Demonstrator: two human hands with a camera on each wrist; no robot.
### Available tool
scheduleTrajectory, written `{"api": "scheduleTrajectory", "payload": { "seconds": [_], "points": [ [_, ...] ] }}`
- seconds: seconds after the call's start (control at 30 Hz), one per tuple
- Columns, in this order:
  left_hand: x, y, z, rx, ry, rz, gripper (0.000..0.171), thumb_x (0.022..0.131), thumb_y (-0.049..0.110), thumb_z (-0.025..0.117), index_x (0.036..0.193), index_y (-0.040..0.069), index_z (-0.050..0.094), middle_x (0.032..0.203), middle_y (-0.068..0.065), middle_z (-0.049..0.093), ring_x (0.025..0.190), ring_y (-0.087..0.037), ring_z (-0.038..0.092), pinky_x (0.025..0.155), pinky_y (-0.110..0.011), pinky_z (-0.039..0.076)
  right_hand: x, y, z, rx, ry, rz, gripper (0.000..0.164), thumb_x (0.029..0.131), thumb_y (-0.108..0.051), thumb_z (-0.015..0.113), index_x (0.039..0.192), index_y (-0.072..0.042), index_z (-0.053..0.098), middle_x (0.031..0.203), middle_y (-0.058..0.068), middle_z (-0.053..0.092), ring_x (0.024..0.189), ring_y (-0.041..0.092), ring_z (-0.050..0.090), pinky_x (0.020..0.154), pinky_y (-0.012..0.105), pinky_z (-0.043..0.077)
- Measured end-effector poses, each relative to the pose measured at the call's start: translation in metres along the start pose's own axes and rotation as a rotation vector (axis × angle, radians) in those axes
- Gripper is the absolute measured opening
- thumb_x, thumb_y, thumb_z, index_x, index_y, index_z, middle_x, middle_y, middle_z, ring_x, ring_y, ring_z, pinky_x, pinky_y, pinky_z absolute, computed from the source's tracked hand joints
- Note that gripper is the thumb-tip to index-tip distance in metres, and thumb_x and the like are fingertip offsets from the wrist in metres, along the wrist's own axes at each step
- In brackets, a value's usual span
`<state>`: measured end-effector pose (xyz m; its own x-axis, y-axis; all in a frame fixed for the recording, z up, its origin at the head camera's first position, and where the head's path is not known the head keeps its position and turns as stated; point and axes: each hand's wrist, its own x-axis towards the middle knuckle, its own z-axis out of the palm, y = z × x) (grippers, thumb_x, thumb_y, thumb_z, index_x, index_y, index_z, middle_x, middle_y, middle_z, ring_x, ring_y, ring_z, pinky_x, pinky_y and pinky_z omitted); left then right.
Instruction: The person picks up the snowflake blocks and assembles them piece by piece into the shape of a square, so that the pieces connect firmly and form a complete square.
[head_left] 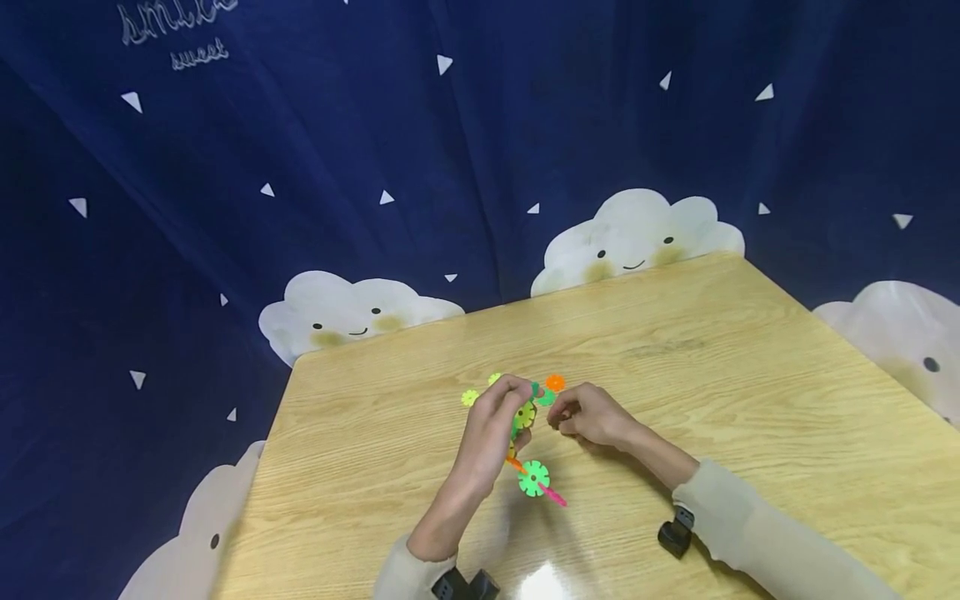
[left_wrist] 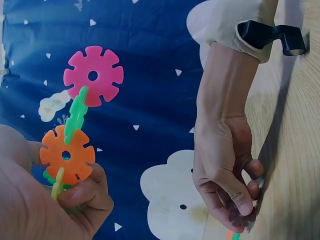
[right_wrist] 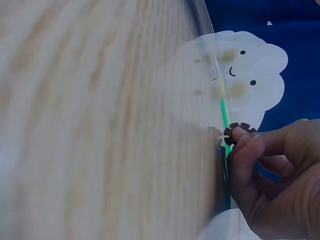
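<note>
My left hand [head_left: 487,425] grips a linked chain of notched plastic discs, raised over the wooden table. In the left wrist view the chain shows a pink disc [left_wrist: 107,75] at its end. A green disc [left_wrist: 76,117], seen edge-on, joins it to an orange disc [left_wrist: 80,162]. A yellow disc [left_wrist: 58,181] slots into the orange one beside my thumb; the rest is partly hidden by the fingers. Low at the tabletop, my right hand [head_left: 592,415] pinches a dark brown notched disc [right_wrist: 230,136] between thumb and fingers.
Just beyond my hands, a loose orange disc [head_left: 555,382] and a loose green disc [head_left: 547,397] lie on the table [head_left: 675,333]. Yellow discs [head_left: 469,398] lie to their left. A dark blue curtain [head_left: 487,150] with white clouds and triangles surrounds the table's far edge.
</note>
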<state>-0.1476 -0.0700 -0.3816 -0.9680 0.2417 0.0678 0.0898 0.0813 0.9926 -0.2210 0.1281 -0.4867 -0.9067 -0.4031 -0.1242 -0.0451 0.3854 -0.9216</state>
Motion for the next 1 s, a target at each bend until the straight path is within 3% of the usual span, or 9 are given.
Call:
{"api": "scheduleTrajectory", "payload": {
  "seconds": [0.23,0.43,0.57,0.73,1.0],
  "points": [
    [-0.001,0.000,0.000,0.001,0.007,0.000,0.034,0.106,0.031,0.052,0.108,-0.001,0.064,0.122,-0.013,0.065,0.073,-0.012,0.044,0.052,-0.017,0.038,-0.005,-0.003,0.001,0.095,0.000,0.023,0.012,0.097,0.005,0.064,0.105,-0.001,0.071,0.090,0.016,0.068,0.052,0.013,0.047,0.041,0.019,0.032],
    [0.000,0.000,-0.001,-0.012,0.010,-0.003,0.035,0.106,0.031,0.052,0.110,-0.001,0.065,0.123,-0.016,0.065,0.074,-0.013,0.046,0.051,-0.018,0.038,-0.010,-0.013,-0.001,0.164,-0.035,-0.082,0.013,0.098,-0.004,0.068,0.110,-0.003,0.072,0.095,0.024,0.069,0.053,0.013,0.049,0.042,0.021,0.039],
    [0.001,0.000,-0.001,-0.017,0.006,-0.004,0.039,0.106,0.032,0.051,0.112,-0.005,0.063,0.125,-0.019,0.064,0.082,-0.015,0.050,0.051,-0.018,0.038,-0.016,-0.023,-0.003,0.194,-0.041,-0.133,0.018,0.096,-0.006,0.070,0.115,-0.005,0.071,0.094,0.022,0.069,0.053,0.014,0.050,0.043,0.023,0.043],
    [0.001,0.001,0.000,-0.025,0.013,0.002,0.039,0.105,0.031,0.052,0.111,-0.005,0.064,0.123,-0.017,0.063,0.085,-0.016,0.051,0.051,-0.018,0.038,-0.027,-0.037,-0.007,0.240,-0.016,-0.125,0.022,0.095,-0.010,0.074,0.117,-0.008,0.071,0.091,0.013,0.067,0.052,0.014,0.049,0.045,0.026,0.043],
    [0.001,0.001,0.001,-0.027,0.005,-0.003,0.038,0.105,0.030,0.050,0.114,-0.004,0.064,0.126,-0.019,0.060,0.079,-0.015,0.049,0.051,-0.018,0.038,-0.039,-0.053,-0.015,0.308,0.064,-0.139,0.020,0.092,-0.012,0.079,0.108,-0.004,0.072,0.087,0.012,0.067,0.050,0.011,0.048,0.046,0.024,0.046]
  ]
}}
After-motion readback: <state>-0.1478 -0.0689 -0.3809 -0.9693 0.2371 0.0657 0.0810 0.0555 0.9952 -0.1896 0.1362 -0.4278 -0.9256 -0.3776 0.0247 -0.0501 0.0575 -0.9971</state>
